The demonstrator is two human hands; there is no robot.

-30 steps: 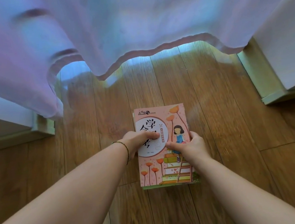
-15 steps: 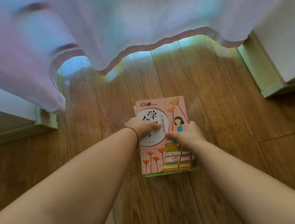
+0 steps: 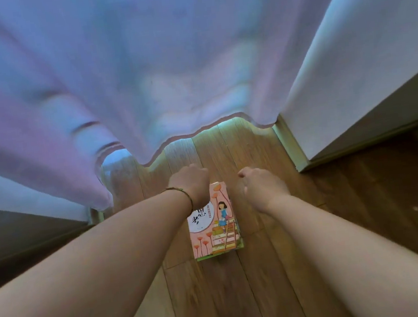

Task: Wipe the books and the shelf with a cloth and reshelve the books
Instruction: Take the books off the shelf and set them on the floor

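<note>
A small stack of books (image 3: pixel 215 232) lies flat on the wooden floor, the top one pink with a drawn girl on a ladder of books. A green edge of a lower book shows at the bottom. My left hand (image 3: pixel 191 185) hovers above the stack's far end with loosely curled fingers and holds nothing. My right hand (image 3: pixel 261 187) is raised to the right of the stack, fingers loosely curled, also holding nothing. Neither hand touches the books. No cloth and no shelf are in view.
A sheer pale curtain (image 3: pixel 139 74) hangs over the floor just beyond the books. White walls with skirting (image 3: pixel 289 145) stand on both sides. Wooden floor (image 3: pixel 219 294) stretches toward me, and dark clothing shows at the bottom edge.
Both hands let go of the top book and lifted off it, moving forward and apart. The view rose and pulled back, so the stack now looks smaller and lower.
</note>
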